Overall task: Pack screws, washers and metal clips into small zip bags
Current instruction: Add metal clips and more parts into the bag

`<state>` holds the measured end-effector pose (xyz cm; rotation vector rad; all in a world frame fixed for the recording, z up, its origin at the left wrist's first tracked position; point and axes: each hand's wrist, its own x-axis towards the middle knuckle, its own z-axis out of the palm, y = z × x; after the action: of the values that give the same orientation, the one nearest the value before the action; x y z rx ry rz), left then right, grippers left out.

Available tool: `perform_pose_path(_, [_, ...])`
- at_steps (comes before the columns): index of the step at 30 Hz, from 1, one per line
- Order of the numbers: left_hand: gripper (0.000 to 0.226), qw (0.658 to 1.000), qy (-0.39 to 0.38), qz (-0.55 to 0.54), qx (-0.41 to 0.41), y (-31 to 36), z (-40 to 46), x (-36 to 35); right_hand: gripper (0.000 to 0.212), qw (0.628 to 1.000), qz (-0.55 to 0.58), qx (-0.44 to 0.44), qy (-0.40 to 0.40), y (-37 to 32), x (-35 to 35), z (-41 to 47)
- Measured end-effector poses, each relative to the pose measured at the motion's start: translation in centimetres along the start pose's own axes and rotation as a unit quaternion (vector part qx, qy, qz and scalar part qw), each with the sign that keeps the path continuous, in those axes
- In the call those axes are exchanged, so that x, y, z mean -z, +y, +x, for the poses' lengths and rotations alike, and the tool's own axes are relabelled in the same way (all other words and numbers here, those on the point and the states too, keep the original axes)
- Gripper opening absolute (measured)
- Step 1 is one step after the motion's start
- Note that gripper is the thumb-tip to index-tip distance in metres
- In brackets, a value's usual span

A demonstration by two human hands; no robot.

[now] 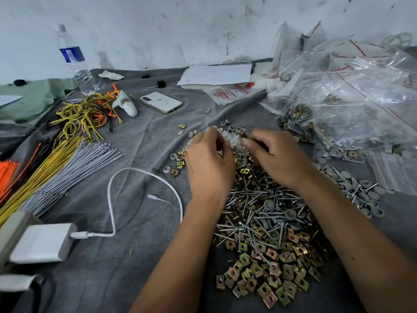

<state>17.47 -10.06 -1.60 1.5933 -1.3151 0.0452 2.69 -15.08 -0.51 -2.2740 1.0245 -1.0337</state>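
Between both hands (234, 154), part-filled zip bag (234, 143)

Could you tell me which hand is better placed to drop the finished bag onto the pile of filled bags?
Probably the right hand: it grips the small zip bag with the left hand, and the filled bags lie on its side.

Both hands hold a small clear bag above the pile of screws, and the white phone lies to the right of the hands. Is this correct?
Not quite. In the head view, the white phone lies to the left of the hands, farther back. Both hands, left hand and right hand, do hold the small clear bag above the pile of screws.
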Motion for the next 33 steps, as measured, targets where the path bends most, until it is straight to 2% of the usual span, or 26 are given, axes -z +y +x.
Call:
perform_pose_path(2, [0.015,1.0,-0.004,0.004,-0.006,-0.1,0.0,-0.1,0.042,1.0,0.004,-0.008,0.01,0.0,-0.2,0.0])
perform_pose_path(5, [0.007,1.0,-0.019,0.008,-0.024,-0.3,-0.2,-0.2,0.04,1.0,0.012,-0.016,0.022,0.1,-0.3,0.0])
perform_pose_path(7, [0.021,0.997,-0.029,0.002,-0.068,-0.3,-0.1,-0.2,0.036,0.999,0.036,-0.016,0.037,0.3,-0.2,0.1])
perform_pose_path(9, [0.022,0.991,-0.043,-0.039,-0.117,-0.1,-0.1,-0.3,0.035,0.997,0.056,-0.018,0.043,0.4,-0.1,0.1])
perform_pose_path(11, [0.018,0.986,-0.066,-0.083,-0.13,-0.1,0.0,-0.5,0.036,0.997,0.061,-0.019,0.034,0.6,0.0,0.1])
perform_pose_path(15, [0.012,0.984,-0.075,-0.129,-0.095,-0.5,0.3,-0.2,0.038,0.998,0.063,0.0,0.023,0.7,0.4,-0.1])
perform_pose_path(20, [0.012,0.982,-0.1,-0.112,-0.112,-0.6,0.3,-0.1,0.037,0.999,0.023,0.035,0.005,0.9,0.8,-0.1])
perform_pose_path(23, [0.011,0.981,-0.107,-0.131,-0.095,-0.4,0.2,0.0,0.046,0.999,0.008,0.041,0.014,1.0,0.9,-0.1])
perform_pose_path(29, [0.007,0.979,-0.108,-0.146,-0.09,0.3,-0.1,-0.2,0.035,0.999,0.002,0.036,0.012,0.9,0.5,0.0])
perform_pose_path(33, [0.012,0.977,-0.1,-0.183,-0.038,0.7,-0.3,-0.3,0.037,0.999,-0.009,0.033,0.002,0.8,0.4,0.0])
